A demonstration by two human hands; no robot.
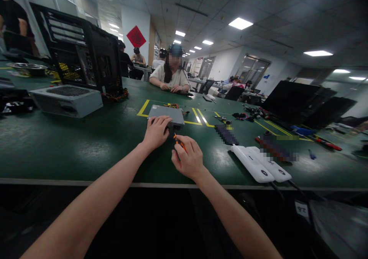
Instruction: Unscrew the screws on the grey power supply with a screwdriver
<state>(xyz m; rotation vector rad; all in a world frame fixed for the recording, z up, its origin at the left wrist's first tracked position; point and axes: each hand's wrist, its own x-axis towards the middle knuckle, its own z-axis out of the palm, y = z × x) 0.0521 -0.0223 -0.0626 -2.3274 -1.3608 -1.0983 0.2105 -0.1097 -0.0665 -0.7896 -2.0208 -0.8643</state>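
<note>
Grey metal box (176,117), by its black socket (176,127) and bundle of coloured cables (172,105) probably a power supply, lies on the green table (115,147), to the right of the black computer case (103,63) and nearer the worker than it is. The left hand (156,132) rests over the box's near left part, fingers laid across the top; whether the thumb also pinches the near edge, I cannot tell. The right hand (188,157), farther right of the case and closer to the table's front edge, is closed around a slim orange tool (175,137), likely a screwdriver, its tip aimed at the box's near face. Tip and face look just apart. A larger power supply (69,99) sits directly in front of the case, and two white devices (253,163) lie well to the right of it. My reading is that the step in hand is steadying the box and lining the tool up with its socket side. The next move calls for firm pressure from the left hand and a straight, unhurried approach with the tip, so that it seats without skidding.
</note>
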